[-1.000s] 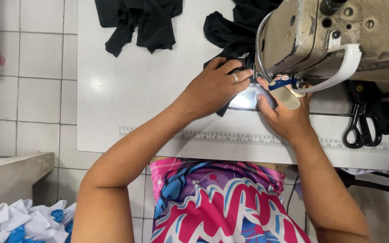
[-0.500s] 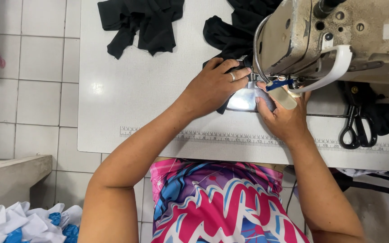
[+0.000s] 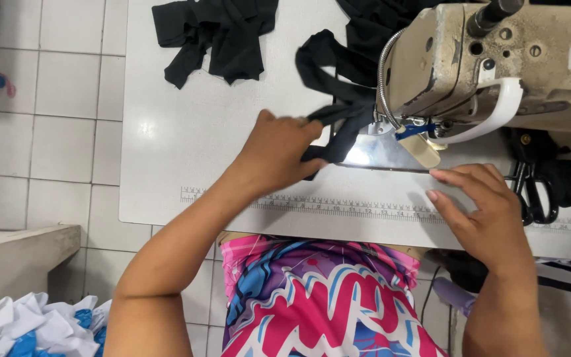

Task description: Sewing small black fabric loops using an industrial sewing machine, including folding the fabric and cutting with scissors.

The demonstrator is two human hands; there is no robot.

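Left hand (image 3: 279, 155): my fingers are clenched on the black fabric strip (image 3: 335, 119), just left of the sewing machine (image 3: 497, 59).
Right hand (image 3: 480, 205): released, flat on the tabletop (image 3: 186, 152), holding nothing.
Doing it well: I judge the strip wants light, even tension, with my fingertips kept off the needle plate (image 3: 378, 153).

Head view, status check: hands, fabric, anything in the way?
Left hand gripping the black fabric strip by the sewing machine. Right hand open, flat on the table. Scissors just beyond it.
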